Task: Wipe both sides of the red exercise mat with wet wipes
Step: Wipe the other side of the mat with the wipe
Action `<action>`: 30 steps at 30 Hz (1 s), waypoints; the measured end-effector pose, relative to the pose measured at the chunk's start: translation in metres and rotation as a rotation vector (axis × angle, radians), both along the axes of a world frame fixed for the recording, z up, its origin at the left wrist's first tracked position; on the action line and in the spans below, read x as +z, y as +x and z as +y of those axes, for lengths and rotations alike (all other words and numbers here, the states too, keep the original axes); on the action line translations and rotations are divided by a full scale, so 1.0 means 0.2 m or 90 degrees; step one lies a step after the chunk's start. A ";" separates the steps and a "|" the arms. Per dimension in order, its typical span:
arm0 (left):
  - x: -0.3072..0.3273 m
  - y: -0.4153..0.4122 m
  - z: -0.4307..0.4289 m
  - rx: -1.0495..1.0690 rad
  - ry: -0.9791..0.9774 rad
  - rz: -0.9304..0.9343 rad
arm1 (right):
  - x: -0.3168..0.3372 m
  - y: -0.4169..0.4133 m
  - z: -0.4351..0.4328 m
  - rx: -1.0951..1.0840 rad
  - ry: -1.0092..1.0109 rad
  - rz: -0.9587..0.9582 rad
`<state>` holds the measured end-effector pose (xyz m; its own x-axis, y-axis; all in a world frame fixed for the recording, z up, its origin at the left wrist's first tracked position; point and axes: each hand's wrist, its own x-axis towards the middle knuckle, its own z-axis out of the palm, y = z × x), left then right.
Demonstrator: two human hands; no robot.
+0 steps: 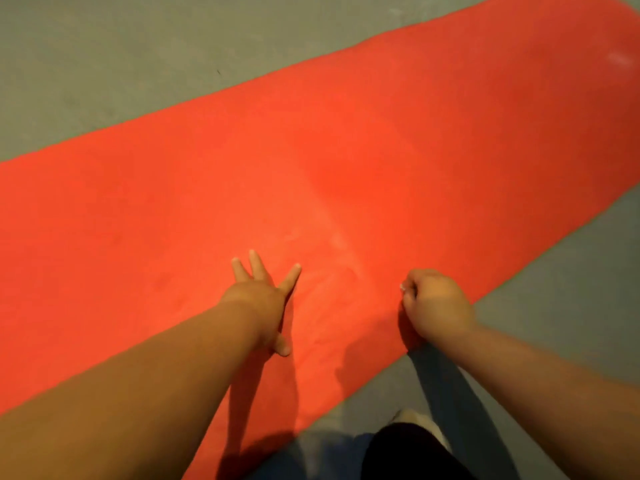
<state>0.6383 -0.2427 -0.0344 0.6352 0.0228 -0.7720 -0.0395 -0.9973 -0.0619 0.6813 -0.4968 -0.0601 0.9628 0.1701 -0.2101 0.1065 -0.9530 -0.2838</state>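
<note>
The red exercise mat (311, 161) lies unrolled flat on the floor, running from the lower left to the upper right. My left hand (265, 299) rests flat on the mat near its near edge, fingers spread and straight. My right hand (434, 306) is curled into a fist on the mat close to the same edge. A small white bit, apparently a wet wipe (402, 288), shows at the fingers; most of it is hidden in the fist.
Grey floor (104, 64) surrounds the mat on both long sides. My dark trouser leg (408, 452) and a light shoe (412, 418) are at the bottom, just off the mat's near edge. A pale smudge (620, 58) marks the mat's far end.
</note>
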 end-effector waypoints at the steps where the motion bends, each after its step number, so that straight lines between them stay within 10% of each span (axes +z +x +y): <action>1: -0.02 -0.01 0.00 0.031 -0.010 -0.005 | 0.00 -0.06 0.05 0.051 0.028 0.007; 6: -0.04 -0.05 0.01 0.112 -0.045 -0.040 | -0.03 -0.22 0.14 0.365 0.122 0.094; 13: -0.04 -0.16 -0.04 0.110 -0.045 -0.068 | 0.01 0.09 -0.24 0.023 0.035 -0.009; 19: -0.01 -0.17 -0.10 0.171 -0.049 -0.058 | -0.01 -0.28 0.02 0.346 0.097 0.177; 26: -0.02 -0.33 -0.20 0.182 -0.067 -0.058 | 0.03 0.02 -0.39 -0.006 0.044 0.023; 30: -0.01 -0.32 -0.21 0.184 -0.065 -0.068 | 0.00 -0.24 -0.07 0.215 0.114 0.089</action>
<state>0.5747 -0.2846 -0.0366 0.6916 0.1398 -0.7086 0.2470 -0.9677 0.0502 0.6326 -0.5115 -0.0599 0.8109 0.5171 -0.2738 0.3533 -0.8057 -0.4755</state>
